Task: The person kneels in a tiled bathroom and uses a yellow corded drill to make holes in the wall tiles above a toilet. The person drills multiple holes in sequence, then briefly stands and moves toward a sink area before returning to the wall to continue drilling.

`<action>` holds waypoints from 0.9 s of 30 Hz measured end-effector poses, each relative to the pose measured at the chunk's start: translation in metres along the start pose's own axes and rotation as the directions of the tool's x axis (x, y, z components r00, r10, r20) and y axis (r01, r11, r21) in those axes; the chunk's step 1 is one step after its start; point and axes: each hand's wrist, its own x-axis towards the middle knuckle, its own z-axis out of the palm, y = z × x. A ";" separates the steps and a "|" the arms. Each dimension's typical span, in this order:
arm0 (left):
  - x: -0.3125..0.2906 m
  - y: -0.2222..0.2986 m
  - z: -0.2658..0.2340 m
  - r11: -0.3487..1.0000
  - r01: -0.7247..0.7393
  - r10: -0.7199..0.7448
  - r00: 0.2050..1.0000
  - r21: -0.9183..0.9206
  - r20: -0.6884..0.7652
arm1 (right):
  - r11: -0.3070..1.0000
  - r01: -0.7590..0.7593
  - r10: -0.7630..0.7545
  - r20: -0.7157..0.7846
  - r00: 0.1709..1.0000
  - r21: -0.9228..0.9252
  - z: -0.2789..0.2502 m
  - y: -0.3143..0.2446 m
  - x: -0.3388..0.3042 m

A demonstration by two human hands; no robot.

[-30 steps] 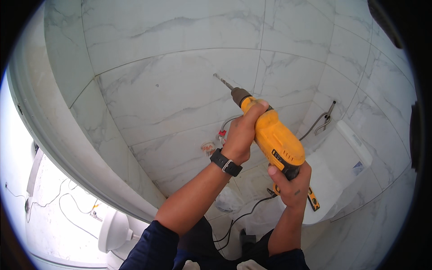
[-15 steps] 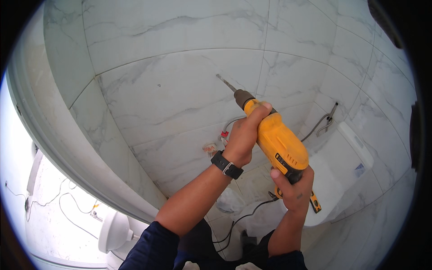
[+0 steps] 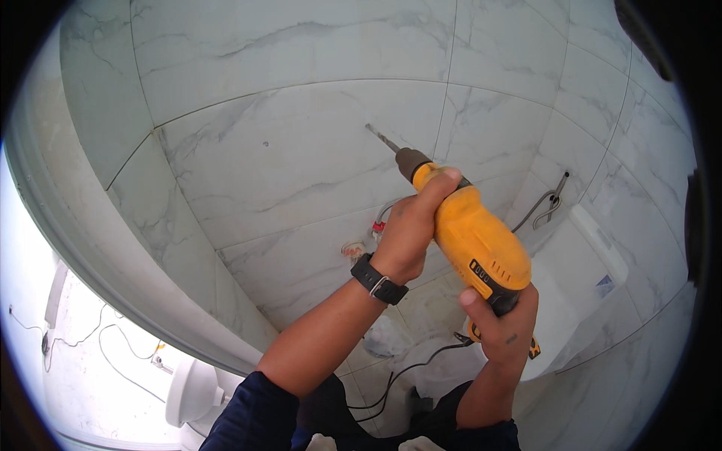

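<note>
A yellow and black corded power drill (image 3: 481, 233) points up and left at the marbled tile wall (image 3: 301, 158). Its drill bit (image 3: 383, 137) meets the tile at the tip; how deep it sits I cannot tell. My left hand (image 3: 412, 229), below a black wristwatch, wraps around the drill's front body behind the chuck (image 3: 411, 161). Around the rear handle my right hand (image 3: 505, 325) is closed, thumb up along the back; the trigger finger is hidden. Left of the bit, a small mark or hole (image 3: 265, 143) shows in the same tile.
A white toilet (image 3: 556, 289) stands at the right, with a grey hose (image 3: 545, 207) on the wall beyond. Below the drill are a pipe opening (image 3: 352, 249) and a red-collared valve (image 3: 378, 226). A black cord (image 3: 421, 366) trails over the floor. A curved-looking door frame (image 3: 150, 263) borders the left.
The drill's rear and my right hand have shifted slightly right in the picture. The bit tip stays at nearly the same wall spot, and both hands keep their hold.
</note>
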 end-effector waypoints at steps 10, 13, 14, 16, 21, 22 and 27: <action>-0.001 -0.002 -0.002 0.999 -0.011 0.011 1.000 -0.032 -0.002 | 0.999 0.025 -0.024 0.026 0.999 -0.032 -0.001 -0.006 0.002; -0.005 -0.001 -0.003 0.999 -0.009 0.010 1.000 0.036 -0.021 | 1.000 -0.015 0.016 0.033 0.999 -0.026 -0.001 -0.004 0.002; -0.006 -0.001 -0.004 0.998 -0.005 0.007 0.999 0.063 -0.036 | 0.999 0.010 -0.009 0.035 0.999 -0.031 -0.001 -0.003 0.002; -0.009 0.000 -0.007 0.994 0.008 -0.003 0.999 0.109 -0.052 | 0.998 0.059 -0.058 0.036 0.998 -0.037 0.002 -0.002 0.002; -0.025 0.009 -0.010 0.941 0.091 -0.027 0.981 0.325 -0.195 | 0.997 0.069 -0.069 0.028 0.997 -0.021 0.003 -0.003 0.005; -0.032 0.014 -0.009 0.883 0.027 0.120 0.952 0.469 -0.281 | 0.998 0.063 -0.063 0.020 0.998 -0.015 0.002 -0.003 0.006; -0.044 0.081 0.000 0.511 -0.553 0.620 0.767 0.658 0.164 | 0.999 0.045 -0.044 -0.012 0.999 0.019 -0.006 0.000 0.011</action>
